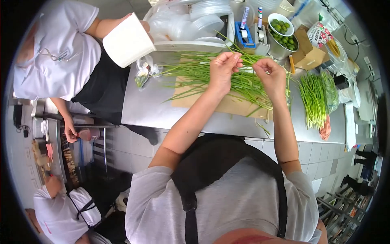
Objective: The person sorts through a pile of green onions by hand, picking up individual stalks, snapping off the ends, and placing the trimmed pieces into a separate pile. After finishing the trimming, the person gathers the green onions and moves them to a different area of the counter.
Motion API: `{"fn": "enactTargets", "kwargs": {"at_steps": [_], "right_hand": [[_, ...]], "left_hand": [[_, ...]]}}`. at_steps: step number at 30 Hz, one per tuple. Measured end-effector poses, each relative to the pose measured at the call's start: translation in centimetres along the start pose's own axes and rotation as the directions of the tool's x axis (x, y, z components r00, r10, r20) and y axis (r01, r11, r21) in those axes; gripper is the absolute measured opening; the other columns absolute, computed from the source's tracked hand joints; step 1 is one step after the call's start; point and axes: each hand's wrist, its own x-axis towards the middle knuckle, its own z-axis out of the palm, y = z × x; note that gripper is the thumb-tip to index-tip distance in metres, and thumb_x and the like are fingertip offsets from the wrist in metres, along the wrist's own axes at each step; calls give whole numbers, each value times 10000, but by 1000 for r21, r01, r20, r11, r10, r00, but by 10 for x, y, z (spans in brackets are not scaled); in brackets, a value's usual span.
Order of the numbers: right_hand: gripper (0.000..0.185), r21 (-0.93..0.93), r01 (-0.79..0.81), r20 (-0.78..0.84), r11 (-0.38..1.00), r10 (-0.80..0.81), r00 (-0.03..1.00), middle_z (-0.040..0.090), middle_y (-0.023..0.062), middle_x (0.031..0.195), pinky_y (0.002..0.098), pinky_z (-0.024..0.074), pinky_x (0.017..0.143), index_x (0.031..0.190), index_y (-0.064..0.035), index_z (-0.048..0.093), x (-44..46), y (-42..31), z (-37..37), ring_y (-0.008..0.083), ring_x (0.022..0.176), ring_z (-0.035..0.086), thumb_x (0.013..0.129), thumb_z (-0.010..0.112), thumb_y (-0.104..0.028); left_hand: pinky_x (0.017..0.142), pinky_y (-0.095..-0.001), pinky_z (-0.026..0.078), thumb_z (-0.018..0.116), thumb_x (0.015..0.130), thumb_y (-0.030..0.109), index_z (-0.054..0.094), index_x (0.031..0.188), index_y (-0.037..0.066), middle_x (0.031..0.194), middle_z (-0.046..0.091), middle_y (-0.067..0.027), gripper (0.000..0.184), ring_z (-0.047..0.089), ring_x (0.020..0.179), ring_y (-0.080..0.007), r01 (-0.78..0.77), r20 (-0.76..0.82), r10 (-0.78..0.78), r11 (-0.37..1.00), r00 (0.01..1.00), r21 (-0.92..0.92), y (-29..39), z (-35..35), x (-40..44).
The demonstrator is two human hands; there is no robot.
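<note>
Long, thin green chives (195, 75) lie in a loose spread on a brown board or sheet (185, 99) on the steel table. Above them, my left hand (223, 73) has thumb and fingers pinched together, with thin chive stalks at the fingertips. My right hand (272, 77) is a short way to the right, its fingers curled in a pinch. What lies between those fingertips is too small to make out. A thick bunch of chives (313, 99) lies farther right beside a clear plastic bag (331, 93).
Behind the chives stands a white crate (187, 45) of clear plastic lids. Tape dispensers (244, 36), a bowl of green limes (281, 25) and an open cardboard box (310, 53) are at the back right. At left, a co-worker holds a white container (128, 40) near the table.
</note>
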Motion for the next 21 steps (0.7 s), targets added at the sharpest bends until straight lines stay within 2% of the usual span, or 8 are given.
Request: {"fn": "enactTargets", "kwargs": {"at_steps": [1,5,10,11,14,16,18,21], "right_hand": [[38,9,-94,1,996,94,996,566,-31,616,196,411,538,727,-18,611,0,-4,-1,37,566,487,726,646,-36],[51,-41,-87,-80,995,83,993,568,-26,613,202,416,539,716,-16,604,0,5,-8,39,561,489,726,644,-47],[106,-490,86,-123,867,-166,978,598,81,641,289,449,545,736,-43,613,9,15,-33,179,550,566,677,674,-106],[100,-579,43,-76,815,-107,991,602,116,685,332,456,551,752,-52,614,10,15,-40,252,577,580,664,655,-75],[112,-695,113,-35,710,-190,981,616,127,757,353,465,619,779,-45,610,13,17,-45,283,669,589,668,615,-36],[182,-693,247,26,678,-319,947,622,144,856,367,459,714,846,-44,615,8,7,-45,312,804,582,673,570,-11],[201,-464,353,93,812,-352,931,619,151,929,366,441,778,904,-41,616,6,-13,-32,314,898,563,705,583,-42],[165,-212,234,221,949,-187,957,627,147,892,352,456,728,896,-27,622,-2,-27,-11,289,838,590,739,607,-77]], "left_hand": [[546,-198,420,600,826,136,614,882,29,744,613,-36,122,557,637,-86,25,-21,-26,999,999,-40,-1,-2,-1],[573,-209,436,582,839,134,606,902,39,766,616,-39,116,566,658,-95,38,-66,-42,997,997,-63,5,-12,3],[570,-215,446,583,840,144,605,913,41,768,619,-42,128,574,662,-98,2,-67,-8,996,998,-84,15,-22,6],[569,-217,449,582,841,142,604,911,39,764,615,-41,127,574,662,-99,9,-59,-15,996,998,-87,17,-25,7],[568,-213,448,585,839,144,603,906,37,758,611,-41,127,573,660,-100,3,-71,-7,999,997,-52,25,-25,5],[562,-202,441,575,845,138,601,903,34,748,605,-37,122,564,651,-94,-13,-47,12,999,999,-40,25,-19,4],[535,-188,408,579,839,128,615,883,30,732,605,-24,113,544,617,-76,-13,-79,17,999,997,51,31,-12,0],[559,-204,416,550,856,124,605,896,34,711,593,-18,113,540,627,-77,-66,39,60,980,997,186,26,-10,-7]]}}
